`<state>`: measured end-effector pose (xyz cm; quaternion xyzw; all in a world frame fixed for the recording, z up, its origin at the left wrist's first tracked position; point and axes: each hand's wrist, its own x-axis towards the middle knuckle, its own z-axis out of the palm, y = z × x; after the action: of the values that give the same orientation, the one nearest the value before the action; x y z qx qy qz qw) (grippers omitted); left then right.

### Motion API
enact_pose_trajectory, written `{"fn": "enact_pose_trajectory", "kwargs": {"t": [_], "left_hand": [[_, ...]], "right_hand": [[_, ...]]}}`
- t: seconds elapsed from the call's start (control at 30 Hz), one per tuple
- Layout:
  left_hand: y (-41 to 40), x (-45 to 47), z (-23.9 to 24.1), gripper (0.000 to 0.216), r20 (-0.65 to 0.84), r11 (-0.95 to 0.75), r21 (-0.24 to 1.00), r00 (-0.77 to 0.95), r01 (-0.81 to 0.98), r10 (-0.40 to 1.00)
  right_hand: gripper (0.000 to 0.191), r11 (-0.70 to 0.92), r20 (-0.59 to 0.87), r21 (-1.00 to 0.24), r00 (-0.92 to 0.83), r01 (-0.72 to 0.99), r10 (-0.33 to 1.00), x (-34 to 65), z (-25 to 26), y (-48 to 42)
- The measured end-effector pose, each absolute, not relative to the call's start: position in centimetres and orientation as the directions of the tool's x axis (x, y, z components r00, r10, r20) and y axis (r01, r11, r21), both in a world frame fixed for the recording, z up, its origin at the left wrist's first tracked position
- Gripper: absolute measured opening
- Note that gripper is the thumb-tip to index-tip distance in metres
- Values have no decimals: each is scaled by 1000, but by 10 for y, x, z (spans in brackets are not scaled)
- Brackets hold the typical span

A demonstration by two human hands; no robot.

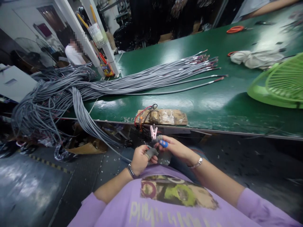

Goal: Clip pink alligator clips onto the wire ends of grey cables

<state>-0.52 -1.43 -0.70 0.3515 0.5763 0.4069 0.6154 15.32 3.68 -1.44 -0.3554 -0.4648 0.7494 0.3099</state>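
Note:
Close to my body, below the table's front edge, my left hand (pixel 141 158) is closed on a grey cable (pixel 117 152) that runs in from the left. My right hand (pixel 174 147) pinches just beside it, its fingertips near the cable's end; what lies between them is too small to make out. Grey coverings wrap some fingertips of both hands, and a blue band (pixel 163 143) sits on a right finger. Just beyond the fingers a pink clothespin (pixel 153 131) stands up at the table edge, in front of a worn wooden block (pixel 165 117) with red and black wires (pixel 143 113).
Many grey cables (pixel 142 78) lie across the green table (pixel 203 107), heaped at the left and draped over the edge. A green fan (pixel 281 83) and white cloth (pixel 251 59) are right. A white post (pixel 107 53) rises behind. Another person's arm (pixel 272 8) is far right.

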Motion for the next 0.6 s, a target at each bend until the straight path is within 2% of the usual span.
{"fn": "enact_pose_trajectory", "kwargs": {"t": [0.13, 0.23, 0.33, 0.4, 0.5, 0.6], "left_hand": [[-14, -4, -10, 48, -397, 392, 913, -21, -108, 918], [-12, -6, -9, 47, -415, 422, 903, 88, -80, 905], [-8, -10, -6, 47, -445, 459, 889, 258, 7, 858], [-7, -12, -3, 45, -441, 449, 893, 300, 46, 846], [-9, -14, 0, 43, -406, 412, 910, 253, 31, 878], [-13, -13, -1, 45, -392, 401, 915, 139, -45, 910]], "right_hand": [[48, -390, -268, -894, -436, -220, 859, 145, -20, 17], [42, -375, -267, -888, -367, -265, 891, 139, -25, 11], [41, -400, -268, -887, -447, -232, 853, 140, -24, 13], [42, -407, -264, -897, -526, -175, 808, 141, -18, 19], [40, -346, -236, -934, -569, -90, 788, 141, -6, 28], [38, -263, -195, -963, -524, -59, 829, 136, 1, 33]]}}
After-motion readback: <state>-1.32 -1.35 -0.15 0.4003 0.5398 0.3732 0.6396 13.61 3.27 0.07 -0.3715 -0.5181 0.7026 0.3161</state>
